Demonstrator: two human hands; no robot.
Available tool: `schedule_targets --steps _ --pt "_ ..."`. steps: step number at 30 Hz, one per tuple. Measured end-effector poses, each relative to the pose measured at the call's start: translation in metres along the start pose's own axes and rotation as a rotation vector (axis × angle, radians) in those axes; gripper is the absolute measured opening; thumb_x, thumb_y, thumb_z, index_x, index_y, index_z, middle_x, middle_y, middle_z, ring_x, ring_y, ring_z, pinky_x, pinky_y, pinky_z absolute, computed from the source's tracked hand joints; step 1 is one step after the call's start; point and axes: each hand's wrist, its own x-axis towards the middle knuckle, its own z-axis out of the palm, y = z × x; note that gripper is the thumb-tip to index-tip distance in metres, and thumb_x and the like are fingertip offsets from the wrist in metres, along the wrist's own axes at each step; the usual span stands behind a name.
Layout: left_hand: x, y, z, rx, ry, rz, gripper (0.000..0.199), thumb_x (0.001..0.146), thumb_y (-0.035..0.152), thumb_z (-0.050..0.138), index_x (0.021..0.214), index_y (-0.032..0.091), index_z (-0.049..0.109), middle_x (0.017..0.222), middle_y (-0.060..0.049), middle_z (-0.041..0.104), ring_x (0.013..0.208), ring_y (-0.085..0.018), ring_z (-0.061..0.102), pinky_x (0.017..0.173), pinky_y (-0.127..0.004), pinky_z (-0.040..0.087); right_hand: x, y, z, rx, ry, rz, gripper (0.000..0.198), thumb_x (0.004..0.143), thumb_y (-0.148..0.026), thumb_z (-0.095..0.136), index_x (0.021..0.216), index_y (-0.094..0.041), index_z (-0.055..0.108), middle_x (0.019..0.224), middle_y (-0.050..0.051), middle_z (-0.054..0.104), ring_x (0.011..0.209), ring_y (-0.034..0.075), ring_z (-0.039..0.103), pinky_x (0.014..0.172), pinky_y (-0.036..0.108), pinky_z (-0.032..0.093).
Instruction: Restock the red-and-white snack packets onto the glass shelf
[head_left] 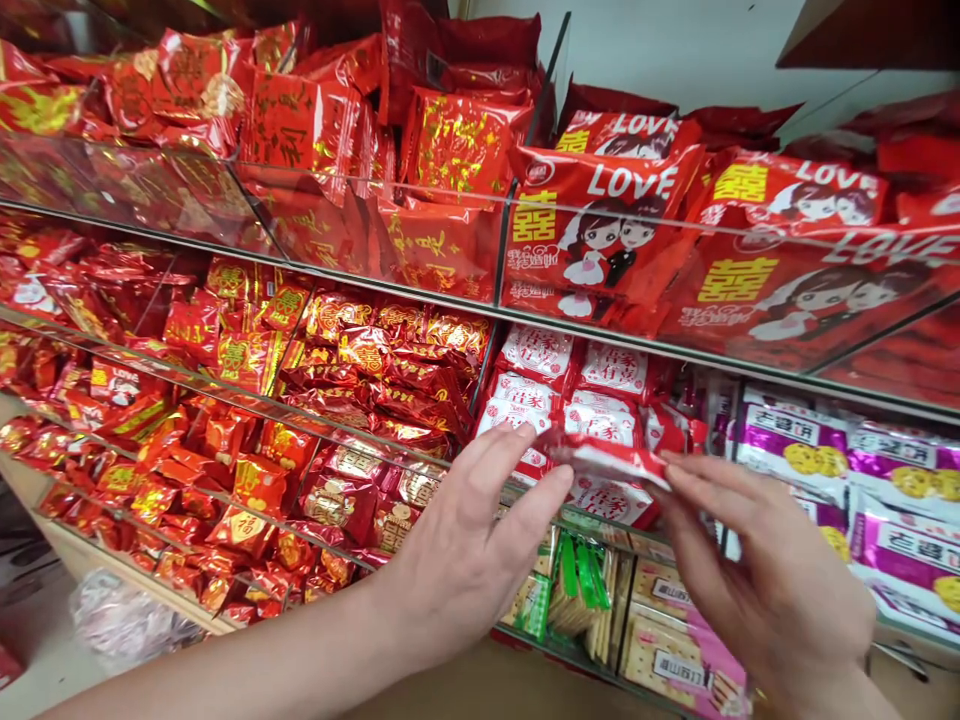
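A small red-and-white snack packet is held nearly edge-on above the middle shelf, so most of its printed face is hidden. Its right end is pinched between the thumb and fingers of my right hand. At the other end, my left hand has its thumb and fingertips around the packet's edge, in a loose grip. Directly behind and below lie stacked red-and-white packets with red Chinese print, of matching colours.
Large red LOVE packets fill the upper shelf behind a clear front panel. Shiny red-and-gold sweets lie to the left, purple-and-white biscuit packets to the right. Below are cracker packs and green-topped sticks.
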Motion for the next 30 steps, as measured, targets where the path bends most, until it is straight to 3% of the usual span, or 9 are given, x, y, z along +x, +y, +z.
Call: schedule_targets --steps 2,6,9,11,16,21,24,27,30 --pt "0.008 -0.001 -0.002 -0.019 0.079 0.045 0.048 0.08 0.003 0.056 0.124 0.017 0.04 0.133 -0.015 0.027 0.129 -0.027 0.029 0.106 -0.043 0.035 -0.006 -0.004 -0.003 0.042 -0.036 -0.044 0.031 0.084 -0.005 0.052 0.112 -0.018 0.048 0.098 0.008 0.057 0.088 0.015 0.055 0.075 0.027 0.047" --pt "0.035 -0.007 0.001 -0.152 -0.015 0.119 0.034 0.089 0.008 0.045 0.121 0.016 0.041 0.115 -0.011 0.047 0.106 -0.021 0.05 0.09 -0.036 0.048 -0.008 -0.007 -0.001 0.027 -0.004 0.027 0.036 0.082 -0.004 0.055 0.113 -0.02 0.047 0.098 0.007 0.058 0.09 0.014 0.057 0.076 0.026 0.049" --pt "0.059 -0.014 0.007 -0.273 -0.082 0.018 0.031 0.089 0.006 0.042 0.119 0.014 0.044 0.103 -0.008 0.055 0.096 -0.018 0.055 0.083 -0.032 0.05 -0.004 -0.002 0.004 0.005 0.096 0.159 0.037 0.081 -0.007 0.059 0.113 -0.019 0.048 0.105 0.011 0.059 0.095 0.017 0.059 0.083 0.031 0.049" --pt "0.076 -0.018 0.013 -0.312 -0.098 -0.082 0.029 0.087 0.006 0.045 0.115 0.014 0.047 0.103 -0.008 0.056 0.099 -0.019 0.054 0.084 -0.033 0.049 -0.001 0.003 0.008 -0.045 0.136 0.164 0.03 0.08 -0.008 0.06 0.107 -0.015 0.052 0.112 0.016 0.056 0.1 0.021 0.057 0.086 0.036 0.048" --pt "0.109 -0.022 0.037 -0.246 -0.156 -0.226 0.019 0.085 0.009 0.051 0.104 0.012 0.053 0.1 -0.009 0.061 0.095 -0.019 0.057 0.082 -0.031 0.049 0.002 0.01 0.02 -0.21 -0.048 0.025 0.023 0.083 -0.01 0.055 0.105 -0.012 0.06 0.12 0.018 0.055 0.105 0.029 0.054 0.085 0.046 0.043" --pt "0.123 -0.018 0.055 -0.113 -0.179 -0.209 0.02 0.085 0.007 0.045 0.101 0.01 0.056 0.096 -0.012 0.06 0.091 -0.023 0.057 0.077 -0.034 0.048 0.006 0.008 0.03 -0.345 -0.224 0.112 0.029 0.092 -0.028 0.044 0.108 -0.011 0.061 0.124 0.015 0.055 0.115 0.03 0.049 0.098 0.055 0.027" --pt "0.124 -0.009 0.05 -0.06 -0.201 -0.16 0.024 0.086 0.006 0.042 0.104 0.009 0.058 0.104 -0.015 0.058 0.096 -0.026 0.054 0.079 -0.039 0.046 0.01 0.007 0.033 -0.397 -0.357 0.163 0.043 0.094 -0.039 0.037 0.119 -0.009 0.054 0.131 0.017 0.048 0.121 0.033 0.043 0.1 0.061 0.019" --pt "0.12 -0.002 0.042 0.053 -0.26 -0.013 0.023 0.088 0.011 0.042 0.101 0.01 0.061 0.113 -0.014 0.058 0.107 -0.03 0.048 0.083 -0.042 0.044 0.017 0.011 0.033 -0.404 -0.45 0.151 0.045 0.094 -0.038 0.032 0.123 -0.01 0.052 0.134 0.015 0.046 0.125 0.033 0.038 0.101 0.067 0.003" --pt "0.119 -0.003 0.042 0.168 -0.336 0.03 0.032 0.089 0.015 0.042 0.115 0.006 0.056 0.124 -0.016 0.055 0.115 -0.032 0.044 0.093 -0.048 0.038 0.027 0.019 0.032 -0.428 -0.513 0.09 0.047 0.093 -0.038 0.034 0.123 -0.005 0.051 0.132 0.018 0.047 0.125 0.033 0.038 0.103 0.067 -0.002"
